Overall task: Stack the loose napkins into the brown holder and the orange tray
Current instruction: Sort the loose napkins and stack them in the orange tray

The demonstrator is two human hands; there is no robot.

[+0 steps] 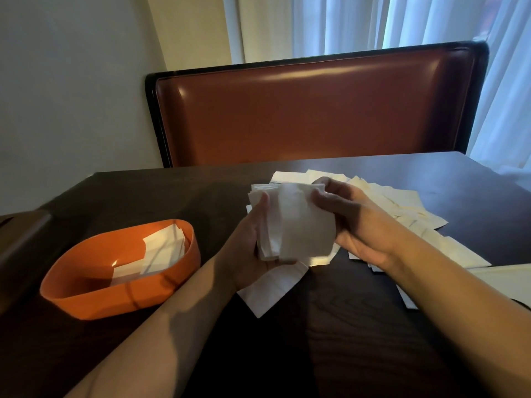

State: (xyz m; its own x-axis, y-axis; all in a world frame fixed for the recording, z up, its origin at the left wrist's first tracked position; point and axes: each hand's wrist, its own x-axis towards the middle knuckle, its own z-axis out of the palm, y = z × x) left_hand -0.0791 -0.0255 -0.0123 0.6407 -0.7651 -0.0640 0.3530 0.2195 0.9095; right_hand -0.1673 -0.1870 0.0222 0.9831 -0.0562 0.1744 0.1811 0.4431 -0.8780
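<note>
Resting between both hands above the dark surface (359, 326), a small stack of white napkins (296, 225) is held upright at the middle of the view. The left hand (253, 248) cups the stack from below and from its left side, grip grasping it with the thumb along the left edge. The right hand (353, 222) grasps the stack's right side, fingers curled over its top corner. Loose napkins (402, 208) lie spread on the surface behind and under the right hand, and one more (273, 288) lies flat under the left wrist. To the left stands the orange tray (86, 294), with a few napkins (161, 251) inside it. A brown object at the far left edge is too cut off to identify.
</note>
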